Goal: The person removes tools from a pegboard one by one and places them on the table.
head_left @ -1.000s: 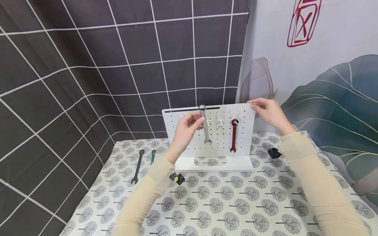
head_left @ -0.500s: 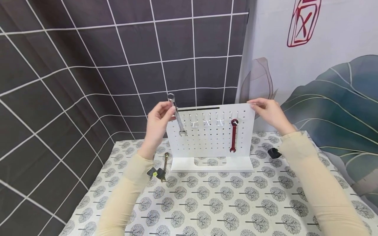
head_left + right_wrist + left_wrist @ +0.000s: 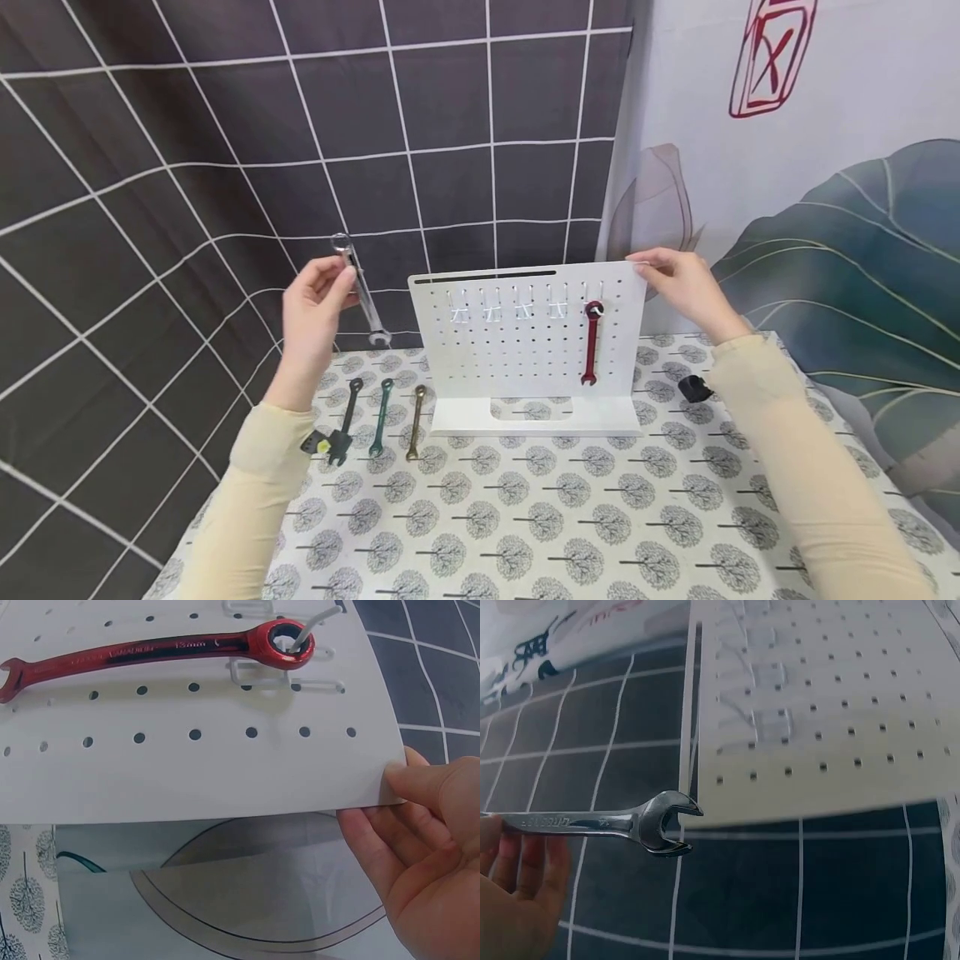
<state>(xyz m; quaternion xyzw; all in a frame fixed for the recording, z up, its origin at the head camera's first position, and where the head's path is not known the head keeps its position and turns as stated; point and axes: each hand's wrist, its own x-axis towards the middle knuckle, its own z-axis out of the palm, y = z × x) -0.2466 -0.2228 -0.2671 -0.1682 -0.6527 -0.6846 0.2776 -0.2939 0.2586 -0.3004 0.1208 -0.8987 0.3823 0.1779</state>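
Observation:
A silver combination wrench (image 3: 362, 292) is pinched near its ring end by my left hand (image 3: 313, 310), raised to the left of the white pegboard (image 3: 517, 367). In the left wrist view its open-end head (image 3: 662, 823) points toward the board's edge, apart from the hooks. My right hand (image 3: 678, 287) pinches the board's top right corner between thumb and fingers, as the right wrist view also shows. A red wrench (image 3: 591, 343), marked 13mm, hangs by its ring on the rightmost hook (image 3: 319, 626). Several clear hooks (image 3: 491, 308) beside it bear nothing.
On the tree-print tablecloth (image 3: 517, 517), left of the board, lie a black wrench (image 3: 350, 408), a green wrench (image 3: 382, 417) and a bronze wrench (image 3: 416, 423). A dark gridded curtain (image 3: 450, 108) stands behind and to the left.
My left hand has carried the silver wrench leftward, from in front of the pegboard to beyond its left edge. The right hand keeps its hold on the corner. The red wrench still hangs.

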